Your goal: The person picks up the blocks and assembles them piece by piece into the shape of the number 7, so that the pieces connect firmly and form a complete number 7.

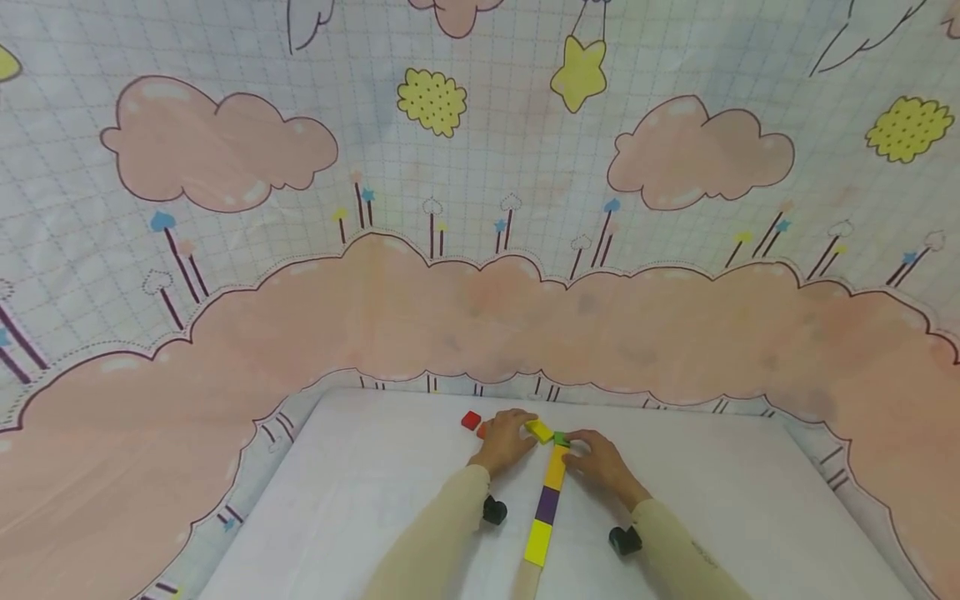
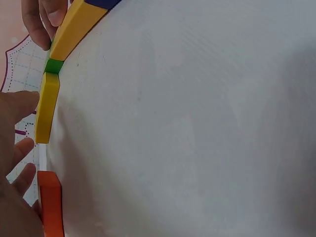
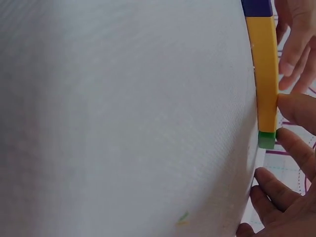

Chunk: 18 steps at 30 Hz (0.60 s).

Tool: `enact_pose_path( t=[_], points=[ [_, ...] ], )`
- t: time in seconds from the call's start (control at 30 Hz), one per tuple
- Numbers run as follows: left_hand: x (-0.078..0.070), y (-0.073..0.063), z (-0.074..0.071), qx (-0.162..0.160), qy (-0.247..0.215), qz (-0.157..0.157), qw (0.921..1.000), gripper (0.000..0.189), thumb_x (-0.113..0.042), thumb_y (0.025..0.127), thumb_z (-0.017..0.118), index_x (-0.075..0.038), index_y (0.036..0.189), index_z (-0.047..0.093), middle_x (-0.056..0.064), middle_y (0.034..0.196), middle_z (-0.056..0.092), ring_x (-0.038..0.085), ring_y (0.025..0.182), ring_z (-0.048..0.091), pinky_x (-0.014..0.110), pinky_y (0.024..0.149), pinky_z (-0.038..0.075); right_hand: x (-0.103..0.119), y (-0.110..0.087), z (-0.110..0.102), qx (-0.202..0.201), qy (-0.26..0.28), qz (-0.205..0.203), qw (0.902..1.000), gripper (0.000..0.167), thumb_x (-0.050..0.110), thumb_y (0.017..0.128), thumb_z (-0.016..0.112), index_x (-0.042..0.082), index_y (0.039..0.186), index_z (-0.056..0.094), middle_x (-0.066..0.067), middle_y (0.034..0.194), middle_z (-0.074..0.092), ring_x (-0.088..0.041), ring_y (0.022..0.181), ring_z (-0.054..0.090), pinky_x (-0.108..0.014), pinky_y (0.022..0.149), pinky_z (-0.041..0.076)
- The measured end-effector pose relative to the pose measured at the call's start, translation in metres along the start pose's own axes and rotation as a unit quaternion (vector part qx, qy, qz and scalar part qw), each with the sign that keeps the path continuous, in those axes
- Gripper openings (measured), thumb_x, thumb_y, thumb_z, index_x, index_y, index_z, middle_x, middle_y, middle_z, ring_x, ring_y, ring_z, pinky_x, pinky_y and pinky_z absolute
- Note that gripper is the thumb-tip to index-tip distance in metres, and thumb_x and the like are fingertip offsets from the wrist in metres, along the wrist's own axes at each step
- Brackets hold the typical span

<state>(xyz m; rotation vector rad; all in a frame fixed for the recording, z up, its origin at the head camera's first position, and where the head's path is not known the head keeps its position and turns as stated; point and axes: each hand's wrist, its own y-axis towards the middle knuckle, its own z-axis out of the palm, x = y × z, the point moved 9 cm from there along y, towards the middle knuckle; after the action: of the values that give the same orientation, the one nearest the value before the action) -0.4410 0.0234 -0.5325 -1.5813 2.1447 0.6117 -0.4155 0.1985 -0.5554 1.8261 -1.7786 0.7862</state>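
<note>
My left hand (image 1: 507, 442) bends over a yellow block (image 1: 539, 431) at the far end of a curving row, thumb and index finger against it. Beside it sits a small green block (image 1: 560, 437), touched by the index finger of my right hand (image 1: 600, 462). The right thumb rests along an orange-yellow block (image 3: 266, 74), its other fingers spread on the table side. Toward me the row continues with a purple block (image 1: 547, 505), a bright yellow block (image 1: 538, 542) and a plain wooden block (image 1: 527, 579). An orange block (image 2: 51, 202) lies beside the left hand's lower fingers.
A red block (image 1: 470, 420) lies left of the left hand, near the back of the white table (image 1: 360, 500). Dark wrist devices (image 1: 494, 510) hang under both forearms. Behind the table rises a patterned cloth (image 1: 480, 317) with clouds and stars.
</note>
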Motion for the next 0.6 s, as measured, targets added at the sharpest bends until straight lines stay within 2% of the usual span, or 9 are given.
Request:
enact_pose_path(
  t=[0.13,0.33,0.6],
  points=[
    [-0.003,0.003,0.005,0.010,0.008,0.002,0.9999,0.040,-0.026,0.095,0.065,-0.025,0.134,0.061,0.004,0.143,0.055,0.028,0.133,0.045,0.052,0.112,0.034,0.000,0.000,-0.001,-0.003,0.003,-0.004,1.0000,0.034,0.025,0.090,0.071,0.017,0.122,0.066,-0.015,0.142,0.054,-0.040,0.137,0.042,-0.062,0.113,0.030],
    [-0.009,0.004,0.008,0.022,0.034,0.027,0.9988,0.036,-0.022,0.101,0.054,-0.027,0.137,0.059,0.001,0.147,0.052,0.028,0.137,0.042,0.054,0.114,0.031,0.001,0.002,-0.001,-0.005,-0.007,-0.019,0.9998,0.033,0.025,0.090,0.071,0.016,0.121,0.066,-0.015,0.140,0.055,-0.040,0.136,0.044,-0.061,0.113,0.031],
    [-0.014,0.003,0.009,0.032,0.052,0.041,0.9973,0.035,-0.022,0.101,0.053,-0.025,0.136,0.060,0.001,0.145,0.054,0.030,0.135,0.043,0.057,0.113,0.031,0.005,0.000,-0.003,-0.004,-0.002,-0.019,0.9998,0.033,0.023,0.090,0.071,0.015,0.121,0.066,-0.016,0.140,0.055,-0.040,0.136,0.043,-0.061,0.114,0.030]
  ],
)
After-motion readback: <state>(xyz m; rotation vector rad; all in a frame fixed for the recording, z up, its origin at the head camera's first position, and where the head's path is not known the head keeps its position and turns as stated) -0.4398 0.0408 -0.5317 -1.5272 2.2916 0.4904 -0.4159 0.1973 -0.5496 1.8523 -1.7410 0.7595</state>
